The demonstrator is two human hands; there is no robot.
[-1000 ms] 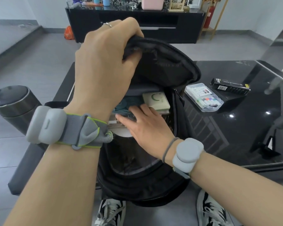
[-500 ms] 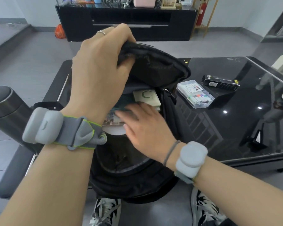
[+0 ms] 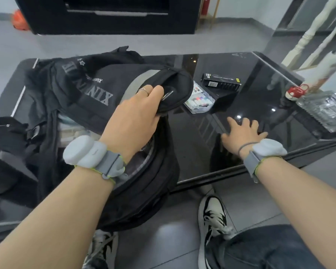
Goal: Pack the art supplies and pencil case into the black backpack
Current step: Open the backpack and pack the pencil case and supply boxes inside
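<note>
The black backpack (image 3: 97,90) with grey lettering lies at the near-left edge of the glossy black table (image 3: 260,78). My left hand (image 3: 136,117) grips its front flap by the rim, folded down over the opening. My right hand (image 3: 241,133) hovers over the table to the right of the bag, fingers spread and holding nothing. A clear plastic case of coloured markers (image 3: 201,101) lies just beyond the flap, partly hidden by it. A long black box (image 3: 221,81) sits behind the marker case.
A red-and-white figure (image 3: 295,92) and a grey ridged tray (image 3: 326,111) stand at the table's right edge. A black cabinet (image 3: 109,14) lines the far wall. My two sneakers (image 3: 213,216) rest on the grey tiled floor below the table edge.
My right hand has come out of the backpack and moved right over the table. My left hand has brought the flap down over the opening, hiding the contents. The view has tilted down.
</note>
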